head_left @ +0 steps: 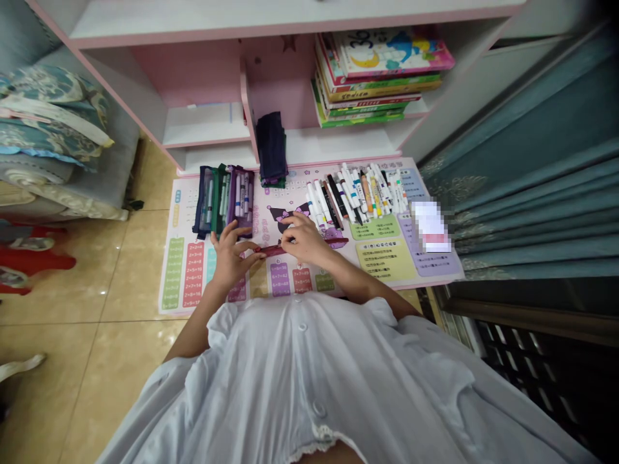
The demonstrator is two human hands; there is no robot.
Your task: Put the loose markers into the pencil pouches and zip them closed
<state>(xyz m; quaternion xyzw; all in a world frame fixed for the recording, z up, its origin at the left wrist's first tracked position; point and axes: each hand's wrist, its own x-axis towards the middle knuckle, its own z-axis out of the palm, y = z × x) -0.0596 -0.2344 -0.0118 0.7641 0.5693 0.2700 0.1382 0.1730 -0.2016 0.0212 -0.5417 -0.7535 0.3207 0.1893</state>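
Observation:
A dark red marker (pixel 271 250) lies crosswise over the printed desk mat (pixel 387 258), just in front of me. My right hand (pixel 304 238) is closed over it. My left hand (pixel 232 254) is at its left end, with fingertips touching it, though I cannot tell if they grip it. Just beyond my left hand stand dark fabric pencil cases (pixel 223 200) packed with markers. To the right of my right hand, several white and coloured markers (pixel 355 193) lie in a dense row on the mat.
A folded dark cloth (pixel 271 148) sits at the mat's far edge, below a pink-and-white shelf holding stacked children's books (pixel 377 77). A blurred white paper (pixel 429 225) lies at the mat's right, beside a teal curtain (pixel 522 180). Tiled floor and a cushioned seat lie left.

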